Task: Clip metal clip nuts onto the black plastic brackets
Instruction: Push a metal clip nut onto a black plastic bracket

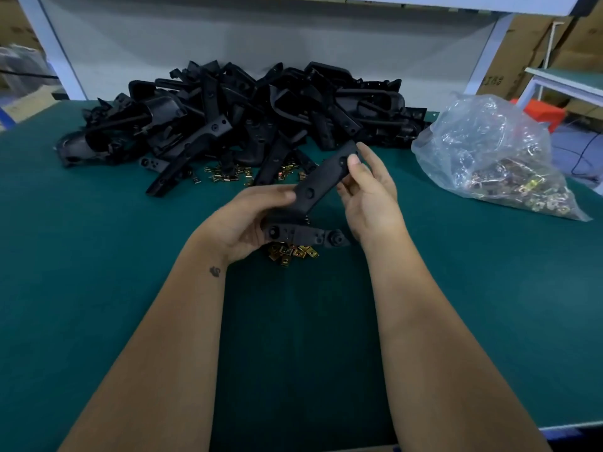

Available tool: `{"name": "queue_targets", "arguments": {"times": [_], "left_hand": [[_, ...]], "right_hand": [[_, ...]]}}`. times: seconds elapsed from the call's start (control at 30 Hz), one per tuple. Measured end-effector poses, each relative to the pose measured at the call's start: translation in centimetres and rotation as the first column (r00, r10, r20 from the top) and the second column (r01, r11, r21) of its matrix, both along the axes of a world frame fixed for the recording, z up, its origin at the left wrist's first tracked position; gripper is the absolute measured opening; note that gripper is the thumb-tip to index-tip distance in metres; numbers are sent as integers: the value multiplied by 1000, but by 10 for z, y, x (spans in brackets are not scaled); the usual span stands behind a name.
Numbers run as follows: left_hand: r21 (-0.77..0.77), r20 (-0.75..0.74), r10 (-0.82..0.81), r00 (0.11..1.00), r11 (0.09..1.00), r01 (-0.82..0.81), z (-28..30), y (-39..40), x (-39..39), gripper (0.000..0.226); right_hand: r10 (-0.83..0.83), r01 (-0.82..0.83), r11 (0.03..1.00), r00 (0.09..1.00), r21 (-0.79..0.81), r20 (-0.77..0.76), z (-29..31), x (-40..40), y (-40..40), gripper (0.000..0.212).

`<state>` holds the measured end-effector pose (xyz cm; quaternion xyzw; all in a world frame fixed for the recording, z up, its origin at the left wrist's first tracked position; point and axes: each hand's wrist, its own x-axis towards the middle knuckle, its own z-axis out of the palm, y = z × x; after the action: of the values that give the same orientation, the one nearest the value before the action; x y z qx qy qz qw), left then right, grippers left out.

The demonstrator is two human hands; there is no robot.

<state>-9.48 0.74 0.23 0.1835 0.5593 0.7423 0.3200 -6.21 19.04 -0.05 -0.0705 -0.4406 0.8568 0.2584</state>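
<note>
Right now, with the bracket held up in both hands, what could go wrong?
1. The left hand and right hand hold the black bracket directly above the loose clip nuts; its lower end might sweep them across the green mat.
2. The bracket pile lies close behind; a far reach could topple parts.

arms: bare, no sleeves | left hand (243, 223): small dark mark at wrist | right hand (372, 197): bare

One head-worn wide view looks forward and down, close over the green table (98, 288).
</note>
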Motion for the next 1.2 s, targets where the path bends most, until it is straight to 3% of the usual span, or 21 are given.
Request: {"name": "queue_targets", "arguments": {"times": [0.07,0.13,0.2,0.27,0.33,0.4,0.47,0.57,0.83,1.2], "left_hand": [[35,-57,-5,998,999,7,0,0,-1,35],[131,-4,156,988,979,-154,2,3,-4,30],[236,132,353,926,897,-375,3,4,-9,27],[297,211,455,865,813,-500,2,4,-18,30],[312,257,507,822,762,-568,-1,7,-25,34],[304,305,526,794,736,-605,-3,10,-30,34],[295,348,514,784,734,-612,-5,12,-34,30],[257,360,491,793,765,-590,-9,15,-38,28],[209,395,451,800,804,-557,-11,17,-41,29],[233,491,439,753,767,-598,-6,14,-37,27]], "right_hand": [[-37,37,999,999,-2,40,1,-1,0,14],[-171,165,985,974,50,151,0,-2,5,10],[-383,326,915,887,239,257,-5,-4,12,18],[-521,339,793,809,507,274,-11,-10,18,29],[-531,167,630,805,758,264,-15,-19,21,38],[-506,-119,331,815,936,283,-17,-33,25,48],[-492,-314,57,817,948,300,-19,-47,26,56],[-512,-395,-140,814,908,275,-19,-69,29,62],[-501,-596,-223,749,771,434,-19,-98,35,60],[-528,-589,-153,727,793,438,-19,-59,19,59]]}}
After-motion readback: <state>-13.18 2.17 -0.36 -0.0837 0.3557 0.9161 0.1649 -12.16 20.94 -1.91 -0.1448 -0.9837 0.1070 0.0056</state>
